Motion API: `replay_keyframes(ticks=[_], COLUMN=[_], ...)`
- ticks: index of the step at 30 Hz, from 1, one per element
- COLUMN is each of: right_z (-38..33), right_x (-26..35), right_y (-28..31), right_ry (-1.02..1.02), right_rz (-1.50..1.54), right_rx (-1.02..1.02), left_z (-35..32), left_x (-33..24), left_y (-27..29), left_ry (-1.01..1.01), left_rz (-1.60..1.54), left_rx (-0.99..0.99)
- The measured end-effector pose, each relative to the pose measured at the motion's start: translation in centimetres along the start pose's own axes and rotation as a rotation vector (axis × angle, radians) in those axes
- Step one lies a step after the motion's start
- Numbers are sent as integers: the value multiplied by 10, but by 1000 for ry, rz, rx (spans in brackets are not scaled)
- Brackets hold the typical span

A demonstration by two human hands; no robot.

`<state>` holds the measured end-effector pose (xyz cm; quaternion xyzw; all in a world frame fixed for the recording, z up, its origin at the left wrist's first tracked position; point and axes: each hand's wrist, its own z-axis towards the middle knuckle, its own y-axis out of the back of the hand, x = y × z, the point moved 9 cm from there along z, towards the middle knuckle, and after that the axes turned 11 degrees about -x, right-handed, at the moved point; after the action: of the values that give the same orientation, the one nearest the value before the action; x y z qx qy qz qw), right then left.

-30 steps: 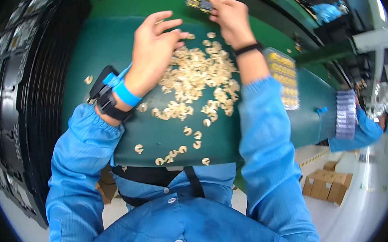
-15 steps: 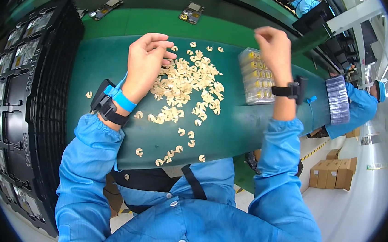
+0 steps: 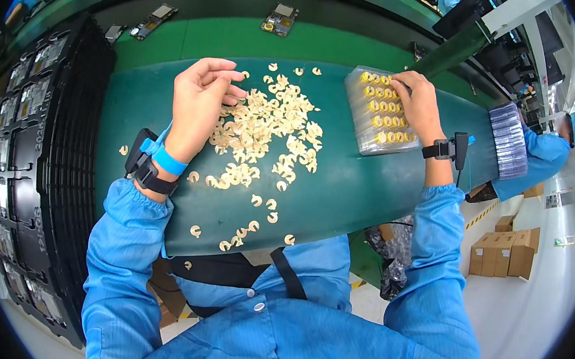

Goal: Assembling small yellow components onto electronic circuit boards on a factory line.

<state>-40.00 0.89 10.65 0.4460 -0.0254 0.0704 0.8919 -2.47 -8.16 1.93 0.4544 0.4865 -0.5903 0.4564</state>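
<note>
Head view: the left hand (image 3: 200, 103) rests at the left edge of the pile of cream C-shaped parts (image 3: 264, 133) on the green work mat (image 3: 340, 198), fingers loosely curled with the tips together over the parts; whether a part is pinched between them cannot be told. Its position is nearly unchanged from half a second ago. The right hand (image 3: 418, 105) has shifted down and inward: earlier it was raised beyond the clear tray of yellow rings (image 3: 379, 112), now its fingers lie spread flat on the tray's far right corner, gripping nothing. The tray sits just right of the pile, on the mat. A stack of black trays (image 3: 36, 157) stands along the left. Another person in blue (image 3: 539, 157) works at the far right.
</note>
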Motion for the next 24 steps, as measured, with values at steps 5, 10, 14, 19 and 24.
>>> replay_keyframes(ticks=[5,10,14,19,24], right_z=[-4,17,30,32,21], right_x=[-5,34,167,227,220], right_y=[6,37,-30,-88,-98], right_ry=[77,-266,-46,66,-83], right_rz=[-56,455,641,820,991], right_rx=[-131,-334,60,112,146], left_z=[-1,-4,-14,-17,-10], left_x=[1,-3,-14,-16,-16], left_y=[-3,-11,-20,-21,-9], left_ry=[22,9,-23,-43,-50], left_rz=[0,-24,-37,-108,-63], left_rx=[15,68,165,89,-3])
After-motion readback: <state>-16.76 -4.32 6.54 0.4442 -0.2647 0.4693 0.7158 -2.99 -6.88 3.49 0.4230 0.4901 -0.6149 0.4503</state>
